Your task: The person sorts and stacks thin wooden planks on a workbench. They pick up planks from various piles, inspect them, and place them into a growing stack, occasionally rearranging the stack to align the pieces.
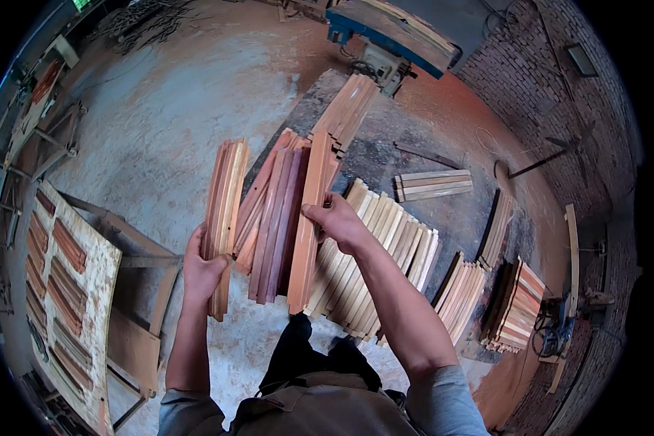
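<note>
My left hand (205, 267) is closed around a small bundle of wooden strips (227, 192), mixed pale and reddish, raised at the left edge of the dark work table. The thumb of my right hand (336, 224) presses on a long reddish-brown wooden strip (313, 196); its fingers are partly hidden behind the wood. Between my hands lies a stack of purplish-brown strips (277, 225), with lighter reddish strips slanting beneath its left side. To the right of the strip in my right hand, a wide row of pale strips (370, 254) is spread out.
More strips (347, 109) lie at the table's far end. A short pale bundle (433, 185) and stacks (460, 294) sit to the right. Beyond the table stands a blue-sided machine (392, 33). At left, a whitish board (98, 280) carries several bundles on a frame.
</note>
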Demonstrator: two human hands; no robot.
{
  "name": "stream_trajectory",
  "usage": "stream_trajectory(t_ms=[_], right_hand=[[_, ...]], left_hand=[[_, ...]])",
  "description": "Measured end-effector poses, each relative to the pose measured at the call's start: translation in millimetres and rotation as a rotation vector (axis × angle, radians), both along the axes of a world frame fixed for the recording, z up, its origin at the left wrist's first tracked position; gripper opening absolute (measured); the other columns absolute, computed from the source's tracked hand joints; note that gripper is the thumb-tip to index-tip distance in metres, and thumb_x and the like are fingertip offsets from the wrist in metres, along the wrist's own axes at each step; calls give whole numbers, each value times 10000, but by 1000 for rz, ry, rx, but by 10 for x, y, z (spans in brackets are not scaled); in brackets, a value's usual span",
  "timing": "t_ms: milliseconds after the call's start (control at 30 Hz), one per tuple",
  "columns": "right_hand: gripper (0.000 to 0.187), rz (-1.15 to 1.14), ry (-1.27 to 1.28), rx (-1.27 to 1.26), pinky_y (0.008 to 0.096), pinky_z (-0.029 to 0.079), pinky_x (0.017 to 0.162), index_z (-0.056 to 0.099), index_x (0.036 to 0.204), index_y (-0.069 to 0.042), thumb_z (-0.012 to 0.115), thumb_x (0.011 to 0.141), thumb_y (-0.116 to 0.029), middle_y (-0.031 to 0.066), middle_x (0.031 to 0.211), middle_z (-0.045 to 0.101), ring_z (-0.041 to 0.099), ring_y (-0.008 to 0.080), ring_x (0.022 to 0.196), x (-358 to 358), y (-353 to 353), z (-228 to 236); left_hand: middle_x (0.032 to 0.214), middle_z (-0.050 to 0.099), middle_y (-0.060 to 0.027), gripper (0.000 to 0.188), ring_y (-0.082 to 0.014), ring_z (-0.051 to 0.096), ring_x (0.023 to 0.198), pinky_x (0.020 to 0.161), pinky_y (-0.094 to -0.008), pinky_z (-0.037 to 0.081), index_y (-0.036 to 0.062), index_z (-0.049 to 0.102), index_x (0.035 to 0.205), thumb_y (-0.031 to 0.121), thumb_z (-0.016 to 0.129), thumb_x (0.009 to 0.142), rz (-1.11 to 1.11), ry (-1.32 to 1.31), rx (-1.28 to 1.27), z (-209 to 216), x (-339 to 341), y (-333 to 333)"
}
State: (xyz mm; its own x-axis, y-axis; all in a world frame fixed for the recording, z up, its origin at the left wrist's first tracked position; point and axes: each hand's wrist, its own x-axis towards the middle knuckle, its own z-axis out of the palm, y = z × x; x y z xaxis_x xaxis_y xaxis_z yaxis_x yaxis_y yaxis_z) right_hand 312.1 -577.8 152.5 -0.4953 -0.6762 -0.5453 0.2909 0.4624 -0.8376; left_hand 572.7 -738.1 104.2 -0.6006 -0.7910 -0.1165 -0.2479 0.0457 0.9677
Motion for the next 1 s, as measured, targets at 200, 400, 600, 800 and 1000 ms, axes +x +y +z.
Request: stream_trajectory(t_ms=[200,400,600,800,1000], right_hand=[[689,-97,-11,-39,323,525,631,403,1349,87,716,869,-296,154,1101,609,640,196,873,192,-121,-60],[559,-225,62,-80,295,472,520,460,1250,59,700,877,-280,98,878,644,615,152,687,-102,260,-170],[553,-344,93,63,313,480,521,459,1249,64,693,881,-276,124,920,641,618,175,702,-177,702,-202],[560,-368,97,94,317,504,660,475,1265,56,702,884,-285,125,991,637,615,178,820,12,996,-288],[523,-389,44,7,293,486,672,479,1236,36,716,873,-257,95,978,630,597,147,817,262,973,-291]], left_hand=[[1347,522,-183,764,-253,522,1247,1069,-344,391,-63,378,1419,-33,644,703,20,4,5,256,-39,55],[1314,511,-178,747,-288,510,1242,1072,-373,392,-44,425,1390,-4,660,682,-14,22,-92,332,-72,215],[1318,483,-230,729,-385,454,1246,1068,-441,385,-16,478,1356,59,674,657,-125,-308,-543,362,-568,603],[1316,470,-268,725,-436,446,1208,1046,-483,380,-13,484,1347,96,675,656,-268,-331,-774,337,-1051,562],[1254,486,-293,681,-440,467,1170,1018,-493,387,-12,522,1298,121,688,652,-327,-379,-919,36,-1306,496]])
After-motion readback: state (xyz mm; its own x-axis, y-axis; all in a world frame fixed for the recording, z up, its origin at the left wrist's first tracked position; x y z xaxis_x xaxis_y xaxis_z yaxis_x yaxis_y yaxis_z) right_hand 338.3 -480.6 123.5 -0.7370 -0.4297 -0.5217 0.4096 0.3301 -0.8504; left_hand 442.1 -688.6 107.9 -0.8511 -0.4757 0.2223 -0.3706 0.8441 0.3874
